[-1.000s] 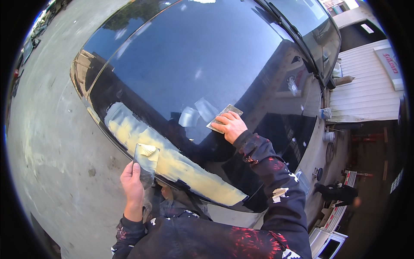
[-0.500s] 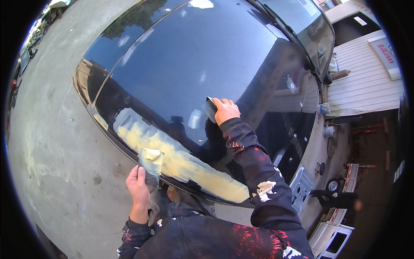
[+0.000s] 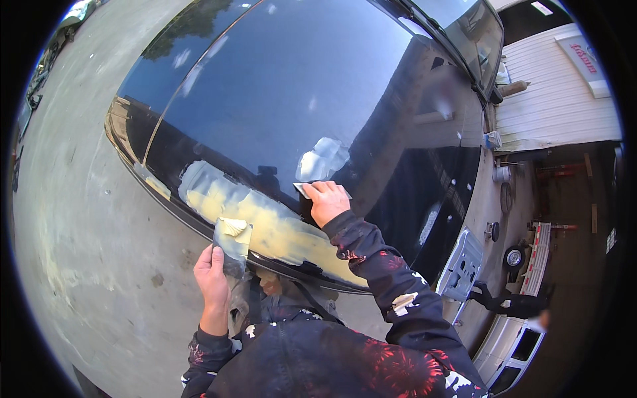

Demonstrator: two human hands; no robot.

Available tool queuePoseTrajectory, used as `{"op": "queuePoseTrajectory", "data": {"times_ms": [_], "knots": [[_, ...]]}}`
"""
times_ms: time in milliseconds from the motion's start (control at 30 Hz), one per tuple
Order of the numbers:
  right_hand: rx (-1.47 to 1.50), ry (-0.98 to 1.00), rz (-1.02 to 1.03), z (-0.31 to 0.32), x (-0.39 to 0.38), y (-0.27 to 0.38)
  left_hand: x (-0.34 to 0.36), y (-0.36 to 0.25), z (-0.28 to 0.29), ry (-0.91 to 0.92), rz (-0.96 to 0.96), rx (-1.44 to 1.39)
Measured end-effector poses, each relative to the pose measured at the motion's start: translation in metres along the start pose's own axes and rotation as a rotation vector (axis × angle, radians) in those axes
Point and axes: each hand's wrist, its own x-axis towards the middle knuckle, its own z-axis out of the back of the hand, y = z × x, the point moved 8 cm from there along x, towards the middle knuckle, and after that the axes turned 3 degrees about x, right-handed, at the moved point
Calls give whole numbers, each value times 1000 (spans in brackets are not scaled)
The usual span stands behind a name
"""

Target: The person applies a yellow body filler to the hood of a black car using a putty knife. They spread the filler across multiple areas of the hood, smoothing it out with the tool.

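1. Hands: left hand (image 3: 212, 278) pinches a mixing plate (image 3: 231, 252) at its near left corner, thumb on top; right hand (image 3: 328, 202) grips a flat spreader (image 3: 300, 190), mostly hidden under the fingers.
2. Spreader at near edge of a pale filler patch (image 3: 323, 158) on the black hood (image 3: 279, 86); contact cannot be told.
3. Cream filler mound (image 3: 232, 227) on plate; from this viewpoint, plate overlaps part of the long cream filler band (image 3: 272, 229) along the hood edge.
4. Surroundings: wiper (image 3: 434, 30) at upper right; silver door panel (image 3: 460, 265), wheel (image 3: 513, 257) and person in dark clothing (image 3: 507, 302) at right, well apart from the hands.
5. Pose: right forearm slants up-left across the hood edge, palm down; left forearm rises nearly upright, wrist beside the hood edge.
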Motion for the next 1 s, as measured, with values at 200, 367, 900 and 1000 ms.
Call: {"op": "queuePoseTrajectory", "data": {"times_ms": [200, 367, 900, 1000], "knots": [[-89, -112, -330, 39, 22, -84, 6, 2, 6, 45, -7, 11], [-13, -40, -209, 8, -16, -40, 5, 4, 11, 48, 17, 16], [1790, -227, -386, 92, -63, 70, -4, -24, -79, 542, 17, 90], [1553, -127, -390, 104, -86, 87, -11, -40, -94, 592, -23, 37]]}}
